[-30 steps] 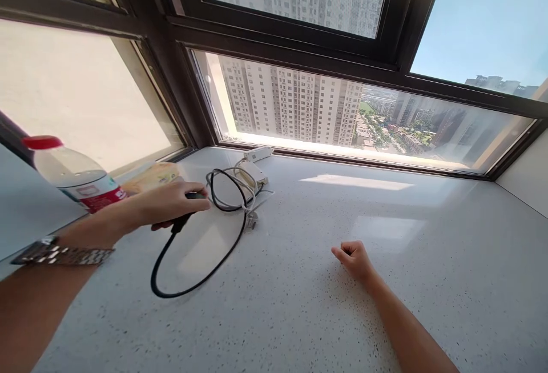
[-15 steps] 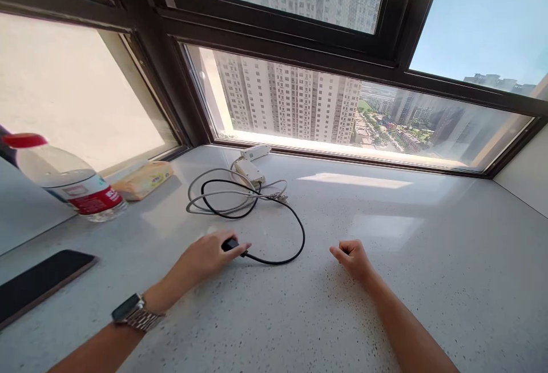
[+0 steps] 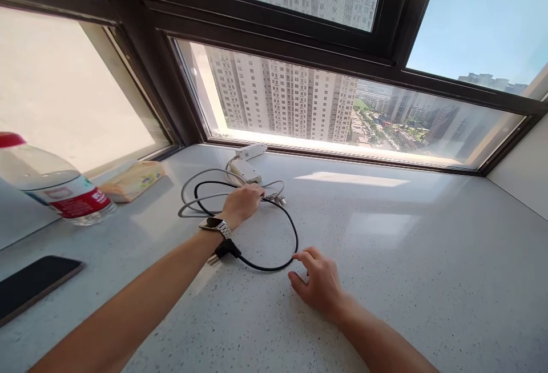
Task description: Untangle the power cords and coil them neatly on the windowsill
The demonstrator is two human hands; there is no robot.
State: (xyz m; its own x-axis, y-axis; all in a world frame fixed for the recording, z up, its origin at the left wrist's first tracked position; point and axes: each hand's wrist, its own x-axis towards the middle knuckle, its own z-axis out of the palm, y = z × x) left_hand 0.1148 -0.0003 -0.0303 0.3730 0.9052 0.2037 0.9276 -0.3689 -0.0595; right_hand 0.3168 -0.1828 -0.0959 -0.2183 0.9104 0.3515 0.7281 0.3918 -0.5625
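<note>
My left hand (image 3: 243, 204), with a metal-banded watch on its wrist, reaches over the tangled cords just in front of a white power strip (image 3: 245, 171). Its fingers curl downward by the cords, and what they hold is hidden. Under that wrist lies a black plug (image 3: 228, 248) on the countertop. From it a black cord (image 3: 296, 230) loops round to the power strip's side. My right hand (image 3: 319, 281) is open at the near side of this loop, index fingertip at the cord and thumb apart. A grey cord (image 3: 192, 174) with a pronged plug (image 3: 277, 198) lies coiled there.
A red-capped bottle (image 3: 64, 190) stands at the left, beside a tissue pack (image 3: 133, 181). Nearer lies a dark phone (image 3: 36, 287). Dark window frames (image 3: 274, 47) border the speckled white countertop (image 3: 406, 281) at the back.
My left hand has let go of the black plug and moved forward to the cords by the power strip. My right hand has opened from a fist and moved left to the black cord.
</note>
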